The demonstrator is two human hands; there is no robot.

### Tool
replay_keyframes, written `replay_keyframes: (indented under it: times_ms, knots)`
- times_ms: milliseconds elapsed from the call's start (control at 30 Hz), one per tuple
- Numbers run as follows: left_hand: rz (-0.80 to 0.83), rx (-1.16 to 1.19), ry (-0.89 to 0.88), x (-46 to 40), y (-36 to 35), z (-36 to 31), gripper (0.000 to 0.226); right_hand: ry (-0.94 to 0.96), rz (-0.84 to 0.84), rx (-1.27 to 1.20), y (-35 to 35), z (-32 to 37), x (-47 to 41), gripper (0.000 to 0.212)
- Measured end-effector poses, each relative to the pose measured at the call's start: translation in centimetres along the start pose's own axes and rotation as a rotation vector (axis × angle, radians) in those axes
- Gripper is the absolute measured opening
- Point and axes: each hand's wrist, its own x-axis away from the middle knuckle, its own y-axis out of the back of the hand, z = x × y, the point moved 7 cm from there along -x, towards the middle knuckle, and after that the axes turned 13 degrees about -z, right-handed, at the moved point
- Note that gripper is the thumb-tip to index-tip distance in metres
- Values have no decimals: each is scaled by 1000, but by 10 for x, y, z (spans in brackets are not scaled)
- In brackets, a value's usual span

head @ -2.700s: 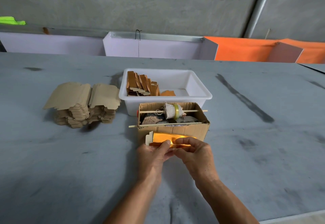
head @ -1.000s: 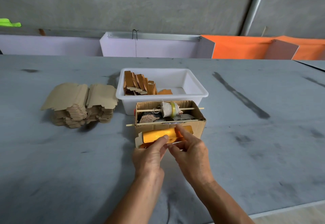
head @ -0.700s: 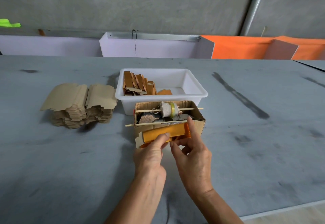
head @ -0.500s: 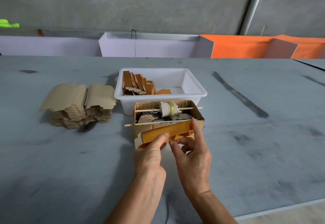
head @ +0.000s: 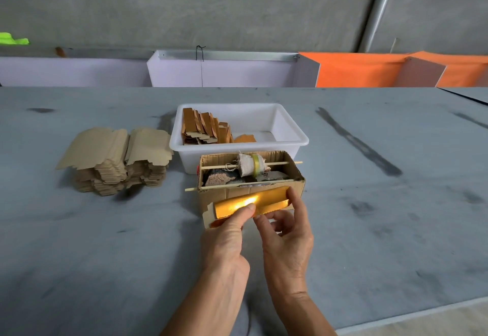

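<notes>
Just below the middle of the frame, the gold card blank (head: 250, 203) sits right in front of the cardboard box (head: 298, 176), its long side running left to right and tilted up to the right. Whether it touches the box front is not clear. The left hand (head: 227, 240) pinches it near the middle, thumb pressed on the shiny face. The right hand (head: 287, 240) grips the right end, forefinger raised along the end edge and thumb tucked under the lower edge. The step looks like folding the blank along its long creases. To do it well, use the left thumb as an anchor on the crease and roll the flap over evenly with the right fingers, so no stray crease forms. It likely then joins the folded pieces (head: 203, 129) in the white tub (head: 237, 147), above centre.
</notes>
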Motion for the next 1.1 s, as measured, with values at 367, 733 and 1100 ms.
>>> replay_keyframes:
  times_ms: [367, 733, 1100]
  knots:
    - [35, -1, -12, -1, 1, 0, 30, -396, 70, -241, -5, -3, 10, 86]
    - [268, -111, 17, 12, -6, -1, 14, -878, 4, -393, -8, -26, 17, 16]
    - [192, -48, -52, 11, 1, -12, 15, -921, 11, -320, -11, -24, 20, 17]
